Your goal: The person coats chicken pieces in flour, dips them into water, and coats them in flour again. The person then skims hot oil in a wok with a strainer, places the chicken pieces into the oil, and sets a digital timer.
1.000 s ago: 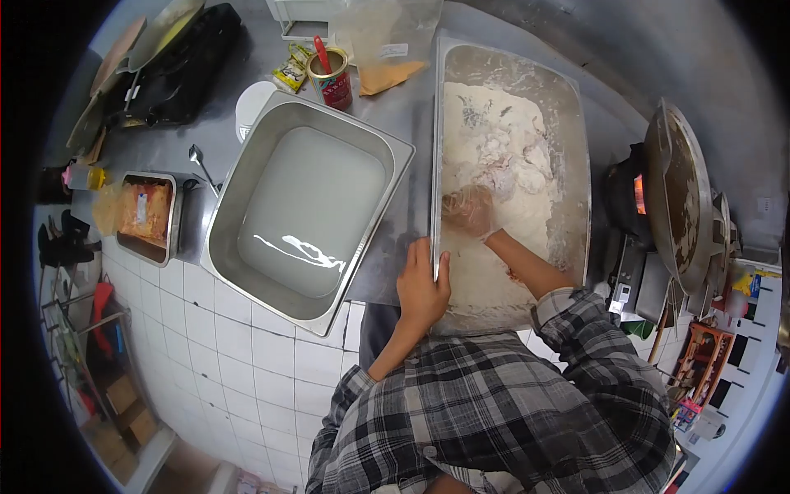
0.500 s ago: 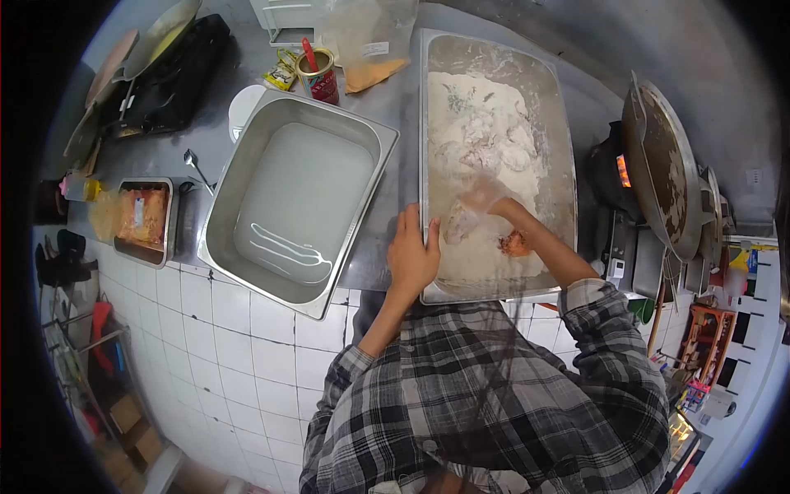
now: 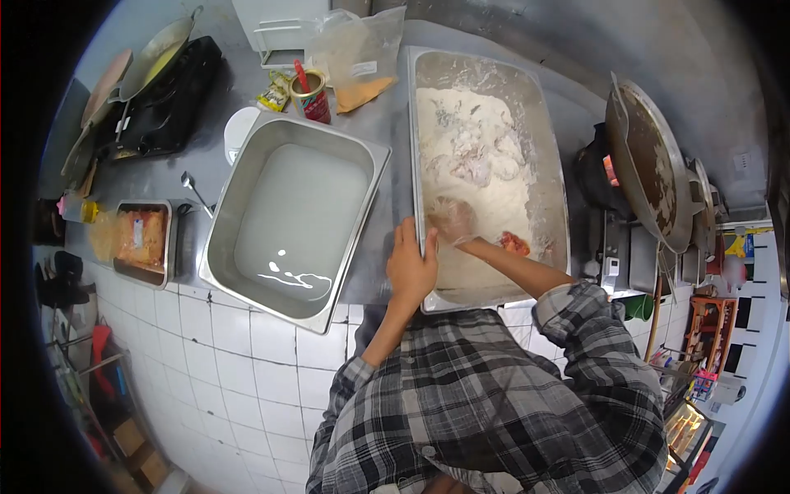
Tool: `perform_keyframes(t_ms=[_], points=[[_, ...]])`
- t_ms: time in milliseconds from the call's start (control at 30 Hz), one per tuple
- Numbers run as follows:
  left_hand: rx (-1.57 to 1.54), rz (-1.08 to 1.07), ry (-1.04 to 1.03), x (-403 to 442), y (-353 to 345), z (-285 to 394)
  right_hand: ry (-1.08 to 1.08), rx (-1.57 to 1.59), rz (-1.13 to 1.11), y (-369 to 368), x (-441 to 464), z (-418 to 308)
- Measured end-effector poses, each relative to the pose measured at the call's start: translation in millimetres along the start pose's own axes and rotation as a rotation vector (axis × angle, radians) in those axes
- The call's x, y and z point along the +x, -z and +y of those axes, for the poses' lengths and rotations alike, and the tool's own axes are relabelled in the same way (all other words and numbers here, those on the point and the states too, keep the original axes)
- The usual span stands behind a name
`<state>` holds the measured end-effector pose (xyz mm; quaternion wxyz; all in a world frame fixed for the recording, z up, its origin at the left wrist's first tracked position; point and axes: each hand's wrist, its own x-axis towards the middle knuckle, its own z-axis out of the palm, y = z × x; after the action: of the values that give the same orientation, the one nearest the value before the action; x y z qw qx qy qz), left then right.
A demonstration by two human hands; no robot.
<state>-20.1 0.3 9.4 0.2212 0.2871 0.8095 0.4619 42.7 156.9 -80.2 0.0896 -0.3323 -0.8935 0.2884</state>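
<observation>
A deep steel tray (image 3: pixel 553 148) of white flour (image 3: pixel 506 198) lies in front of me. My left hand (image 3: pixel 411 265) grips its left rim, fingers along the outside and thumb at the inner edge. Inside, near that same wall, my right hand (image 3: pixel 451 219) is in the flour; it seems to wear a clear plastic glove. Motion blur hides its fingers and anything in them. Beyond it, flour-coated lumps that look like chicken pieces (image 3: pixel 473 167) lie in a heap. A reddish, uncoated piece of meat (image 3: pixel 514 243) sits right of my right wrist.
To the left stands a steel pan (image 3: pixel 216 255) of cloudy liquid. Behind it are a red can (image 3: pixel 313 107) and a plastic bag (image 3: pixel 358 53). A smaller tray of food (image 3: pixel 171 247) is farther left. At right, a large wok (image 3: pixel 650 165) stands beside a glowing burner (image 3: pixel 610 170).
My right hand has moved left and toward me, to the tray's left wall. The reddish piece shows more fully beside my forearm. My left hand stays on the rim; the view has shifted slightly.
</observation>
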Motion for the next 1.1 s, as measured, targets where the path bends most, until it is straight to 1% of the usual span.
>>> perform_keyframes(t_ms=[100, 200, 233, 333, 433, 467, 533, 633, 667, 733, 767, 833, 867, 933, 1000, 1067, 1100], points=[[-0.008, 0.045, -0.020, -0.9, -5.2, -5.1, 0.337, -0.337, 0.132, -2.6, 27.0, 24.9], [-0.044, 0.018, 0.001, 1.8, -0.4, 0.3, 0.330, -0.489, 0.175, -5.0, 29.4, -1.7], [-0.055, 0.019, 0.012, 2.8, -0.6, 0.3, 0.463, -0.288, 0.283, -9.8, 29.7, 6.2], [-0.079, 0.018, 0.030, 1.2, -3.6, -1.5, 0.315, 0.021, 0.116, -11.5, 24.4, 10.3], [-0.078, 0.047, 0.006, 4.7, -4.9, -1.3, 0.493, -0.461, 0.226, -10.1, 24.7, 10.9], [-0.077, 0.058, 0.001, 5.1, -5.0, -0.9, 0.492, -0.491, 0.227, -9.9, 28.0, 10.1], [-0.083, 0.045, -0.001, 1.9, -6.3, 2.1, 0.473, -0.565, 0.229, -6.7, 24.5, 14.7], [-0.073, 0.018, -0.006, 2.2, -1.6, 1.8, 0.369, -0.208, 0.107, -3.5, 30.2, 19.3], [-0.060, 0.022, -0.019, 3.5, -1.5, 0.8, 0.348, -0.270, 0.154, 7.0, 32.5, 24.0], [-0.040, 0.027, -0.033, 2.9, -3.1, -1.6, 0.300, -0.394, 0.233, 59.7, 27.4, 16.4], [-0.033, 0.027, -0.042, 1.9, -4.4, -3.3, 0.161, -0.017, 0.187, 81.9, 28.9, 21.6], [-0.017, 0.034, -0.057, 2.9, -5.5, -5.1, 0.124, -0.054, 0.070, 118.6, 18.4, 41.3], [-0.019, 0.028, -0.056, 2.5, -4.1, -4.0, 0.221, -0.469, 0.002, 133.9, 6.7, 52.8], [-0.025, 0.023, -0.053, 3.9, -3.2, -1.3, 0.281, -0.924, -0.212, 146.5, -14.5, 62.7], [-0.026, 0.019, -0.038, 2.5, -3.1, 0.5, 0.101, -0.791, -0.326, 134.3, -47.9, 65.5], [-0.017, 0.015, -0.034, 2.6, -3.0, 0.2, -0.169, -0.463, -0.254, 117.7, -68.8, 73.7], [-0.010, 0.018, -0.036, 3.3, -4.3, -1.3, -0.197, -0.467, -0.319, 120.4, -67.6, 68.3]])
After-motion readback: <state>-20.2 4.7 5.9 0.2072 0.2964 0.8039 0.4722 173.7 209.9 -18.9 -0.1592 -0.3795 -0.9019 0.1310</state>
